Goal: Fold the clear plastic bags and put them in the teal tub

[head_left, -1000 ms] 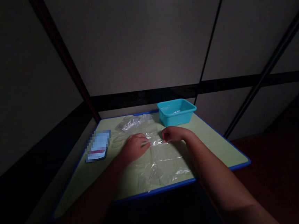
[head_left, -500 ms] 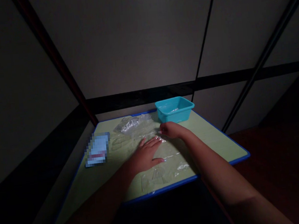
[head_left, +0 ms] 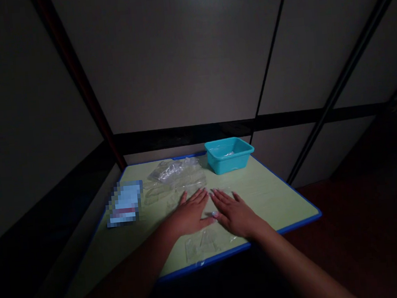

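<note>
A clear plastic bag [head_left: 202, 242] lies spread on the table, its near end by the front edge. My left hand [head_left: 190, 214] rests flat on it with the fingers stretched out. Beside it, my right hand [head_left: 235, 214] also lies flat, palm down, fingers extended. The two thumbs almost meet, and both hands cover the middle of the bag. Beyond my left hand, more crumpled clear plastic bags [head_left: 172, 172] lie in a loose heap.
A turquoise plastic basket [head_left: 230, 164] with some clear plastic inside stands at the back right. On the left lies a blurred light-blue packet [head_left: 126, 204]. The pale green table [head_left: 275, 198] has a blue rim, and panelled walls [head_left: 177, 67] rise behind it.
My right hand has come down and nearer from beside the basket, going from curled fingers to lying flat. My left hand stays flat on the plastic. The view has shifted slightly.
</note>
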The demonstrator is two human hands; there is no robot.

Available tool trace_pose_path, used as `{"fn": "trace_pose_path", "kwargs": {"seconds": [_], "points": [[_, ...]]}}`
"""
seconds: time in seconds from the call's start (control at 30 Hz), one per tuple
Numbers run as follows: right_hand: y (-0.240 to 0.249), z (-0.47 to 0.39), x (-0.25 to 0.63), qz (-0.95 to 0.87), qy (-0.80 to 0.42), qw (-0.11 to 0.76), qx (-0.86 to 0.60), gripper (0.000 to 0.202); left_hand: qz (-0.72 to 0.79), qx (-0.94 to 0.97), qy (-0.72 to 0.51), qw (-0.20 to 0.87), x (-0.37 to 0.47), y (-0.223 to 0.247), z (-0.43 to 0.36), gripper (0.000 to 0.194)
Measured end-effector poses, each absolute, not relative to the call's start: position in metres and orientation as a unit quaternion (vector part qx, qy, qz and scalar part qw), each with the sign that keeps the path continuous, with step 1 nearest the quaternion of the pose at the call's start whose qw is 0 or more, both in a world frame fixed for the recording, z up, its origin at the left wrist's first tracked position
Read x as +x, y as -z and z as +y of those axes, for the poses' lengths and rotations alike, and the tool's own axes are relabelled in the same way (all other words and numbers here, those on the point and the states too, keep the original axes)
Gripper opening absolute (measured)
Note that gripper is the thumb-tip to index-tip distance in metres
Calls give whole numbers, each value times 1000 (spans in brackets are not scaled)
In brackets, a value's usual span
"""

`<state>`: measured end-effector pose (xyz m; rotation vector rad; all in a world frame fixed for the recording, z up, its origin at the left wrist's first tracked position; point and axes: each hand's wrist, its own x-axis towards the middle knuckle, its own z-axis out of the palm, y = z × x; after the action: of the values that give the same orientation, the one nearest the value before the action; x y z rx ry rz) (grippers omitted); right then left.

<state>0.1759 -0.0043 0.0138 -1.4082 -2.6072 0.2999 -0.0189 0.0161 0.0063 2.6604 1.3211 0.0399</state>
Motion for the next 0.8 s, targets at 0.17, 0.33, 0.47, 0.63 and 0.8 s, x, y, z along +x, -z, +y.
{"fn": "trace_pose_path", "kwargs": {"seconds": [0.17, 0.33, 0.47, 0.63, 0.8], "points": [[-4, -5, 191, -846, -83, 53, -523, 59, 480, 873, 5, 89, -22, -9, 17, 81], [-8, -8, 194, -833, -76, 48, -546, 61, 570, 819, -7, 61, -25, -4, 22, 78], [-7, -9, 191, -806, -70, 52, -586, 62, 567, 821, -36, 50, -24, -9, 20, 73], [-4, -8, 190, -801, -64, 81, -590, 60, 448, 889, -62, 66, -21, -10, 18, 67], [-3, -9, 198, -816, -108, 182, -537, 48, 423, 900, -77, 71, -17, -7, 19, 71]]}}
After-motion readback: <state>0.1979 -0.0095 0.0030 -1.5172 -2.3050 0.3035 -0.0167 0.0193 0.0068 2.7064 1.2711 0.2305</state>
